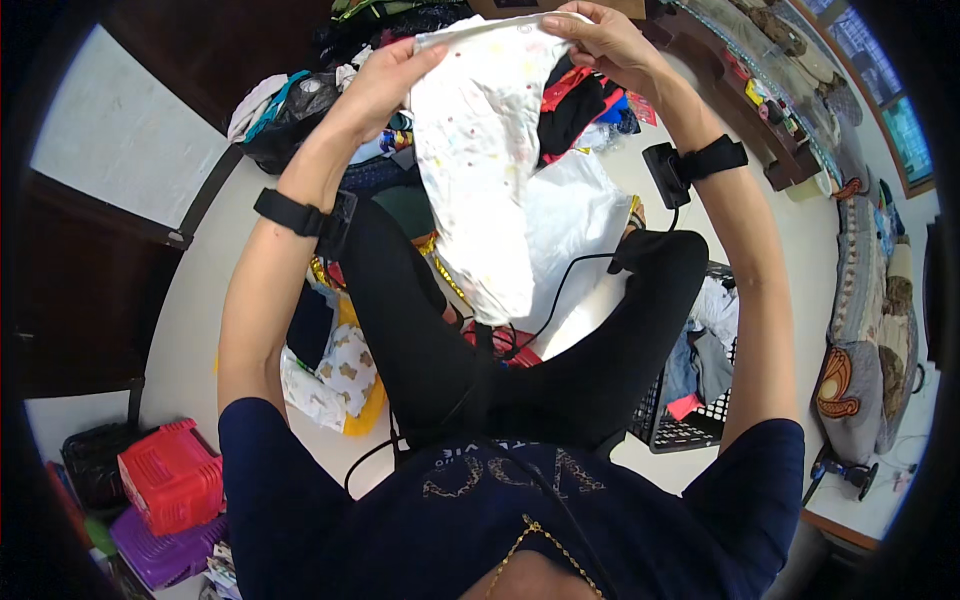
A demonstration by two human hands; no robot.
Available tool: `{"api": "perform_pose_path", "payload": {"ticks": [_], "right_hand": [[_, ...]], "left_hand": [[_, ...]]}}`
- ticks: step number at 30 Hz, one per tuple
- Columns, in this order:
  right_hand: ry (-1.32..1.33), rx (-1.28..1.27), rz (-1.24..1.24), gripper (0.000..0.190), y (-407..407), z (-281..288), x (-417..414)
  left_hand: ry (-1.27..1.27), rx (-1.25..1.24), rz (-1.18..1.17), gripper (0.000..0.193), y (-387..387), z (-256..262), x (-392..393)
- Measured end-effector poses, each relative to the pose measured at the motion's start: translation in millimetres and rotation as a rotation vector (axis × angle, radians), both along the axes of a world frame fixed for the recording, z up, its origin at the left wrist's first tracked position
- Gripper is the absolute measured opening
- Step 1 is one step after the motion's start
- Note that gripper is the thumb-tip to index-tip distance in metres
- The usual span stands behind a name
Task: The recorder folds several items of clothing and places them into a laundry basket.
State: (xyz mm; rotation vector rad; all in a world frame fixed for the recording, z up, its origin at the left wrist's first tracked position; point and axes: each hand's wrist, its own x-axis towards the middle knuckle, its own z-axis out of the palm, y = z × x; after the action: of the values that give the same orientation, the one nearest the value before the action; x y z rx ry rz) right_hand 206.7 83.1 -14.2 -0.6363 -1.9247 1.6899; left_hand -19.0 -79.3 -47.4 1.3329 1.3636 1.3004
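Note:
A white garment (480, 165) with small coloured prints hangs stretched between my two hands, its narrow end down between my knees. My left hand (394, 82) pinches its upper left corner, thumb on top. At the opposite upper corner, my right hand (604, 37) grips the same edge. The garment's exact kind is hard to tell. Below it a large white plastic sheet or sack (574, 217) with gold trim lies on the floor. Black and red clothes (577, 112) show just behind the garment, partly hidden by it.
A black plastic crate (675, 439) holding clothes stands at my right. Folded and loose clothes (341, 375) lie by my left leg. Dark bags and clothes (300, 105) are heaped ahead. Red (172, 476) and purple (169, 547) plastic baskets stand lower left. A black cable (559, 292) loops between my legs.

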Motion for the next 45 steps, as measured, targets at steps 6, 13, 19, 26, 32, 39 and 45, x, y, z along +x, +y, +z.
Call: {"api": "perform_pose_path", "payload": {"ticks": [6,13,19,26,32,39,45], "right_hand": [[0.168,-0.091,-0.064,0.012,-19.6,6.9,3.2],[0.502,0.548,-0.498,0.022,-42.2,-36.5,-26.7],[-0.004,0.713,-0.067,0.067,-135.9,-120.0,-67.7],[0.139,0.204,-0.066,0.029,-118.8,-186.8,-95.1],[0.155,0.11,-0.272,0.021,-73.8,-118.4,-19.8],[0.156,0.042,-0.287,0.021,-22.1,-52.7,37.0],[0.03,0.136,-0.209,0.031,-15.1,-5.6,38.9]], "left_hand": [[-0.177,-0.01,-0.082,0.038,-1.9,21.3,-4.0],[-0.726,0.047,0.089,0.039,-1.1,45.1,-22.5],[-0.907,0.169,0.181,0.037,2.3,51.6,-63.3],[-0.914,0.363,0.266,0.034,-9.1,67.8,-88.5],[-0.256,0.105,0.594,0.036,-60.8,21.2,-150.5],[-0.002,-0.399,0.474,0.029,-52.2,-31.8,-132.8],[0.038,-0.594,0.404,0.032,-40.5,-58.3,-117.0]]}}
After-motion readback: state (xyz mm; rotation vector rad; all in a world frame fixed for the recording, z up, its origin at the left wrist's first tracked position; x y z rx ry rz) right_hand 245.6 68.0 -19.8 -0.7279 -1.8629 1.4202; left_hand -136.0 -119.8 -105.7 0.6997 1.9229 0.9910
